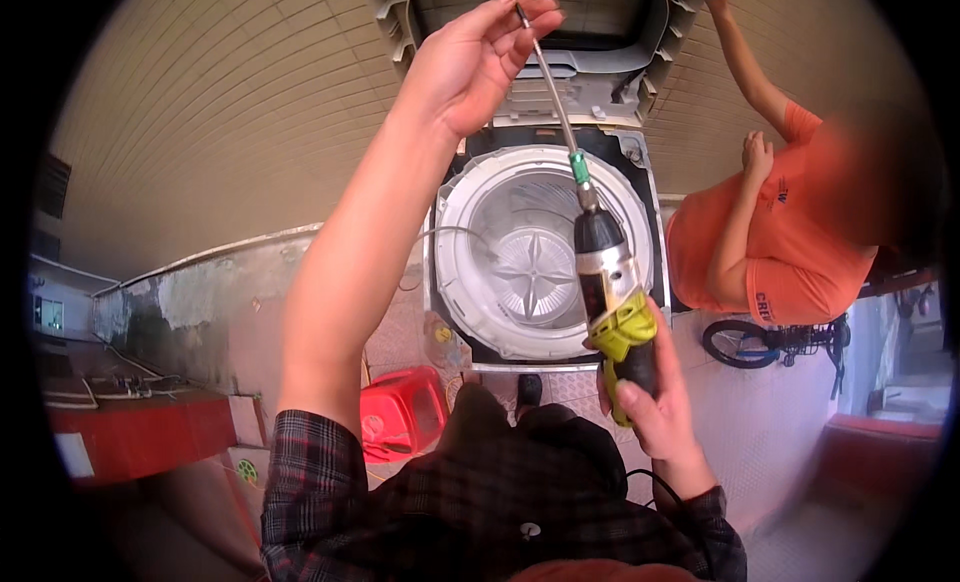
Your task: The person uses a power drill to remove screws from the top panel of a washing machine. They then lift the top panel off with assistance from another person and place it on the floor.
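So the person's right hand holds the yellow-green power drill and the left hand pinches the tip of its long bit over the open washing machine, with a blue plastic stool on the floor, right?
Not quite: in the head view the plastic stool is red, not blue. The rest stands: the right hand holds the yellow-green power drill, and the left hand pinches the tip of its long metal bit over the open white top-loading washing machine.

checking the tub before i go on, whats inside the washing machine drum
The washing machine drum shows its star-shaped pulsator at the bottom; no clothes visible. The drill in the right hand covers the right side.
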{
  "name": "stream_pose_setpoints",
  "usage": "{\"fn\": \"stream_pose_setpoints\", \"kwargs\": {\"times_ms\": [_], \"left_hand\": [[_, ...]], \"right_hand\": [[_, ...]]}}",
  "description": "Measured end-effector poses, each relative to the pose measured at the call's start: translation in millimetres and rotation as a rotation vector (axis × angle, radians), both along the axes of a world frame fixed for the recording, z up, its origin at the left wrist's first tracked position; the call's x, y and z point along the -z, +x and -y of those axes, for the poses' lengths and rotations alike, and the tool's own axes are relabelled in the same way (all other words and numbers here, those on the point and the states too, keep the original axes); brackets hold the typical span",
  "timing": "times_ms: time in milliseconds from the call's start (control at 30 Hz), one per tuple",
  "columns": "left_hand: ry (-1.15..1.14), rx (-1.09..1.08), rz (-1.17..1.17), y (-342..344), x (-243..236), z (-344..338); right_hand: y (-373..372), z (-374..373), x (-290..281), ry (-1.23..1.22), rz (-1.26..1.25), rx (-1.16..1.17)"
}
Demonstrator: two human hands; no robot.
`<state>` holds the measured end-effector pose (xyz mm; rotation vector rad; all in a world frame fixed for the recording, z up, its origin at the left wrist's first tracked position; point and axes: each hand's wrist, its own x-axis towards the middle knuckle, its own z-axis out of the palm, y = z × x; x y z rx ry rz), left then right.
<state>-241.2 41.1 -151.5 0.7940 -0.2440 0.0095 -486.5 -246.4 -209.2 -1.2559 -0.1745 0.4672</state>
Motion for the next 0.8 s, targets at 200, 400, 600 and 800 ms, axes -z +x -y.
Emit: {"fn": "stream_pose_setpoints", "kwargs": {"times_ms": [200,400,600,800], "left_hand": [[0.148,0.044,0.025,81,3,-28],[0.476,-0.047,0.076,135,-10,-81],[0.345,-0.095,0.024,168,-11,-92],[0.272,-0.076,0.08,175,-12,-91]], "right_hand": [[76,-47,-11,-0.148,0.14,0.115],[141,-108,-36,-0.304,0.289,0.145],[170,-146,-53,-0.259,0.284,0.164],[174,-160,-64,-0.243,0.292,0.182]]}}
